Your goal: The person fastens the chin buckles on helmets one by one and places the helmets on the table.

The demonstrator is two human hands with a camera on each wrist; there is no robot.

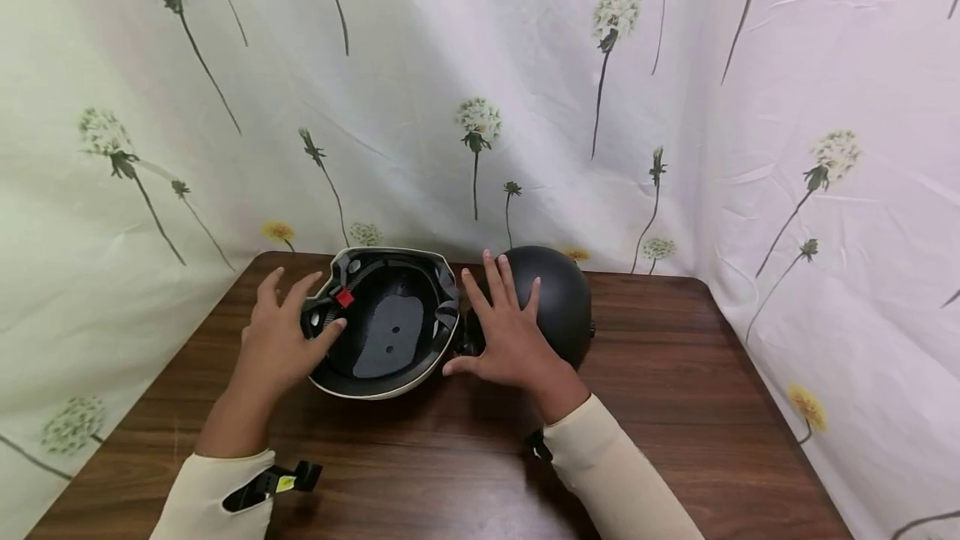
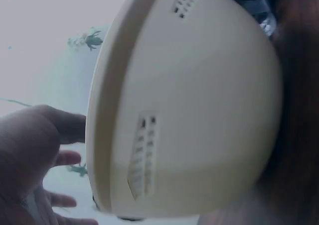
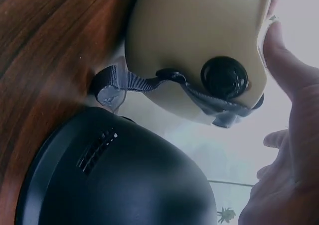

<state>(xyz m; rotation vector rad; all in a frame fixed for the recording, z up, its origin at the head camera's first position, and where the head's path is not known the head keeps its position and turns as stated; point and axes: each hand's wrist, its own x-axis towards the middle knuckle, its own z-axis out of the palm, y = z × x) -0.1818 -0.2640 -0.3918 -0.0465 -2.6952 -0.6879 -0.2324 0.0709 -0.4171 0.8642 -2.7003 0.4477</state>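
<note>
A cream helmet (image 1: 393, 319) lies upside down on the table, its black lining facing up and a red piece (image 1: 344, 297) at its left side. My left hand (image 1: 281, 344) is at its left edge, fingers spread and thumb over the rim. To the right, a black helmet (image 1: 558, 298) sits dome up. My right hand (image 1: 510, 344) hovers with fanned fingers, overlapping the black helmet in the head view. In the right wrist view, its thumb is right at the cream helmet's rim, near a round black knob (image 3: 224, 78) and a grey strap (image 3: 142, 82).
Both helmets stand toward the back of the brown wooden table (image 1: 420, 473). A white cloth (image 1: 405, 107) printed with dandelions hangs behind and along both sides. Black straps with small devices (image 1: 270, 486) are worn at the sleeve cuffs.
</note>
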